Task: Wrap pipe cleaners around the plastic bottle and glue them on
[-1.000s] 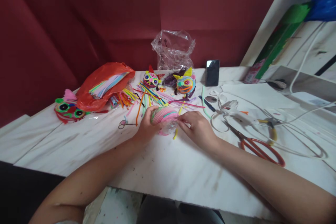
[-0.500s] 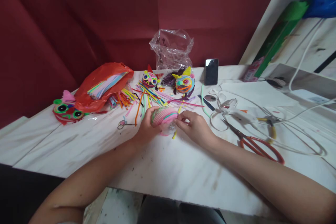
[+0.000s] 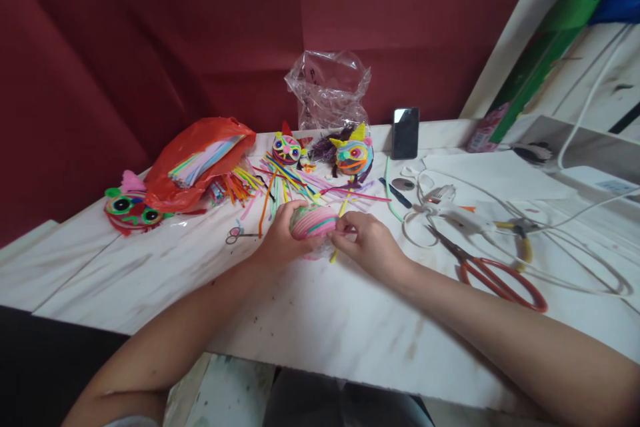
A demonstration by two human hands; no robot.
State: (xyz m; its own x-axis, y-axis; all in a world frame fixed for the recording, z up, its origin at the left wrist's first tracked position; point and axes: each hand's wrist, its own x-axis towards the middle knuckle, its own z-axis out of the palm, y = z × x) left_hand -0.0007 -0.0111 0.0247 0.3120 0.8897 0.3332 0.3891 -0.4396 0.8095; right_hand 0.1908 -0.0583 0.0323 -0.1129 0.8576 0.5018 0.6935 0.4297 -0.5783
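Note:
My left hand (image 3: 281,239) is closed around the side of a rounded craft piece (image 3: 314,221), wrapped in pink pipe cleaners with a thin teal stripe. At the right side of that piece, my right hand (image 3: 367,240) pinches what looks like the end of a pink pipe cleaner (image 3: 350,232); the fingers cover most of it. A yellow pipe cleaner (image 3: 343,205) lies just behind the hands. Small scissors (image 3: 239,235) rest left of my left hand, beside an orange pipe cleaner (image 3: 267,203).
Behind are loose pipe cleaners (image 3: 285,177), a red bag (image 3: 200,137) and three decorated animal heads (image 3: 133,207) (image 3: 287,149) (image 3: 354,155). A phone (image 3: 405,133) leans at the back. To the right lie orange-handled scissors (image 3: 500,277), a glue gun (image 3: 440,197), pliers (image 3: 523,243) and white cables.
My right fingers have shifted slightly along the right side of the pink piece. My left hand keeps its hold. The whole view has moved a little.

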